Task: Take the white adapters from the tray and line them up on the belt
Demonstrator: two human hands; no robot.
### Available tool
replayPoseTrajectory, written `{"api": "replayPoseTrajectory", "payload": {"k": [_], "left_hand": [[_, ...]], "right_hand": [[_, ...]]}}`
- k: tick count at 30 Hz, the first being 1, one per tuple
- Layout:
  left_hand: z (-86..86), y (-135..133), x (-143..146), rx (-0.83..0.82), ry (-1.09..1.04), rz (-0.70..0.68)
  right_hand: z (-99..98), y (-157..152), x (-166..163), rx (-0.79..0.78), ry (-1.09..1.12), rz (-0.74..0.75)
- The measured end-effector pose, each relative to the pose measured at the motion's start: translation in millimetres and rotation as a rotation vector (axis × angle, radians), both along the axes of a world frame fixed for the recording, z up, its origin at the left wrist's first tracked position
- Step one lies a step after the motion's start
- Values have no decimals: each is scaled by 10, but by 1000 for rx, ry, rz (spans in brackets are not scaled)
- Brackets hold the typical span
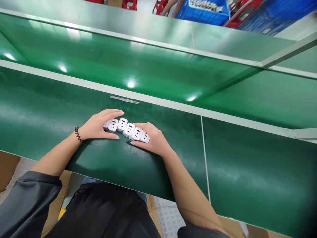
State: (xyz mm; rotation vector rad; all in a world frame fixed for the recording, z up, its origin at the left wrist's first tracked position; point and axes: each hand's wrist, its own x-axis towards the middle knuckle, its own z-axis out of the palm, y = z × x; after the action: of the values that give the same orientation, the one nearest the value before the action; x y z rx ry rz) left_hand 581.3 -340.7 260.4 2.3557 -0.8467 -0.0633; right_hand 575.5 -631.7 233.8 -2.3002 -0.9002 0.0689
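Observation:
A slightly uneven row of several white USB chargers (129,129) stands on the green bench, their slotted faces turned up. My left hand (100,125) cups the left end, fingers along the far side and thumb along the near side, partly covering the leftmost charger. Around the right end curls my right hand (153,138), its thumb in front and its fingers behind. The row lies between both palms. Beyond the chargers rests a pair of metal tweezers (125,99).
A pale rail (158,100) runs along the far side of the green bench (247,165). A thin white seam (205,155) crosses the bench on the right. Farther off are a blue crate (203,15) with small parts, red stools and part of another person's arm (169,6).

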Motion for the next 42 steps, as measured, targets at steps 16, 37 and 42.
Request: {"api": "replayPoseTrajectory", "payload": {"k": [16,37,42], "left_hand": [[-97,-254,-154,51,-138,-58],[-32,-219,-153,-50,212,-213],[52,-126,-120,-47,286,-243]], "right_hand": [[193,-152,11,-72,121,203],[253,-527,189,-26,609,396],[288,-600,184,-84,591,389]]}}
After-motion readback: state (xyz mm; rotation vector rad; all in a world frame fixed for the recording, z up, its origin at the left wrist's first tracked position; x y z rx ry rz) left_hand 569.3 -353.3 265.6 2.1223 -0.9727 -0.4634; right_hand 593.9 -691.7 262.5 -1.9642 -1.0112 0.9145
